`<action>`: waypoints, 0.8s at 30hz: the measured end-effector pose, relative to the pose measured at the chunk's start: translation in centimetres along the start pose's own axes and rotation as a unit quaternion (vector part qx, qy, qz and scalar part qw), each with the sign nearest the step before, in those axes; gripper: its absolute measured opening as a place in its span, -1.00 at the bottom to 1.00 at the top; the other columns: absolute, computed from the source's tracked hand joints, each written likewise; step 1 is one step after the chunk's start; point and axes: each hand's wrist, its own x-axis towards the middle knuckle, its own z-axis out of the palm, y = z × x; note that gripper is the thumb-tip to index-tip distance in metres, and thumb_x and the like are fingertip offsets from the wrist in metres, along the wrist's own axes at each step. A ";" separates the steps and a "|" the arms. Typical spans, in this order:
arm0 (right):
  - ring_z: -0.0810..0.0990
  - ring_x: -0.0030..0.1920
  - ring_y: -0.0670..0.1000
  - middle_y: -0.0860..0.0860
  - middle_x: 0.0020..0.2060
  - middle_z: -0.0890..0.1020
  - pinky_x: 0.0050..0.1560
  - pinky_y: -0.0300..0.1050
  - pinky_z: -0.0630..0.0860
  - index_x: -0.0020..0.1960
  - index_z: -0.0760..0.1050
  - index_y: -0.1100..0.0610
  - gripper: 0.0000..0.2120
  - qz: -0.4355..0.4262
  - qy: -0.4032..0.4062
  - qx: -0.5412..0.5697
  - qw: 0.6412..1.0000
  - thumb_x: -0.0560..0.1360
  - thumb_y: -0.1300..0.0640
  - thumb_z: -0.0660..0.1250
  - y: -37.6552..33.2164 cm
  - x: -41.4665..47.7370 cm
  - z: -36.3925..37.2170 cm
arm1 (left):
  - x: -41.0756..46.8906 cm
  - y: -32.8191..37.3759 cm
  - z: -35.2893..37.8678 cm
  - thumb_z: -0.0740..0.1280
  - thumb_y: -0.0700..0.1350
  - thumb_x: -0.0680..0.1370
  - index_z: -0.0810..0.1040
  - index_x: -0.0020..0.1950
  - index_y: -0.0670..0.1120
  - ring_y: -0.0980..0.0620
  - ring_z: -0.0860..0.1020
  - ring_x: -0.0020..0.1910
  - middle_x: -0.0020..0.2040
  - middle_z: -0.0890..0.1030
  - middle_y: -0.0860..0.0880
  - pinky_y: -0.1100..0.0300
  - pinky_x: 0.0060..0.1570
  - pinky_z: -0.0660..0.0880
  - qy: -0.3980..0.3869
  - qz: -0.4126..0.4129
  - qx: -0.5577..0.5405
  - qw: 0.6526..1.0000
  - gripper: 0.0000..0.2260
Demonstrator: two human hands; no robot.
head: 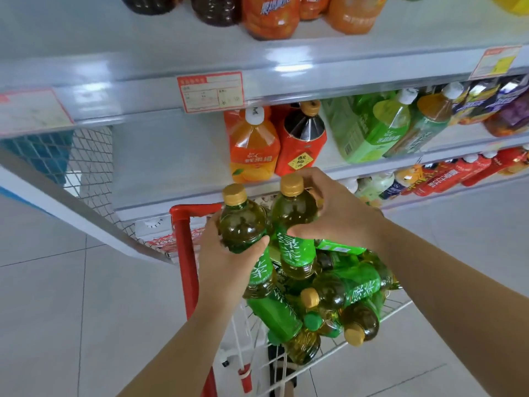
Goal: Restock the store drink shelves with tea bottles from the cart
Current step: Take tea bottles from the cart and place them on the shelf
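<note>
1. The fingers of the left hand are wrapped round the belly of a tea bottle. The right hand is clamped the same way on a second bottle. Both stand upright, side by side and seemingly touching, just above the cart.
2. A heap of bottles lies in the cart's basket below them.
3. To do the lift well, I'd keep each bottle upright and part them slightly so they don't knock. I'd then carry them to the bare stretch of shelf ahead, labels facing out.
4. Just right of that gap stand an orange juice bottle and a red-labelled bottle. The new ones should be set down beside them without nudging.
5. The upper shelf, with its price tag, hangs over the gap, so the caps probably need to pass under its edge.
</note>
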 end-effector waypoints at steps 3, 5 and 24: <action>0.52 0.14 -0.11 -0.19 0.09 0.51 0.26 -0.11 0.45 0.33 0.29 -0.06 -0.31 -0.003 0.069 0.031 0.997 0.31 0.14 0.53 0.7 1.2 2.8 | 1.0 -0.7 0.3 0.56 -0.05 0.28 0.52 0.12 0.07 0.17 0.60 0.01 0.02 0.63 0.07 0.09 0.07 0.55 0.009 -0.012 -0.006 1.000 -0.55; 0.44 0.22 -0.12 -0.25 0.13 0.45 0.29 -0.17 0.37 0.42 0.23 -0.07 -0.25 0.003 0.088 0.027 0.996 0.33 0.14 0.51 1.2 1.5 4.5 | 1.6 -1.3 0.1 0.53 0.04 0.25 0.57 0.10 0.01 0.09 0.62 0.00 0.00 0.65 0.04 -0.02 0.05 0.57 0.019 -0.023 -0.006 1.000 -0.55; 0.53 0.10 -0.11 -0.17 0.03 0.56 0.18 -0.17 0.42 0.23 0.41 -0.01 -0.37 0.014 0.059 -0.039 0.997 0.23 0.09 0.60 -0.8 0.2 4.9 | -0.2 -0.5 -3.8 0.55 -0.09 0.27 0.45 0.23 0.02 0.06 0.64 -0.01 0.01 0.65 0.03 0.02 0.00 0.59 -0.074 -0.009 -0.038 0.996 -0.43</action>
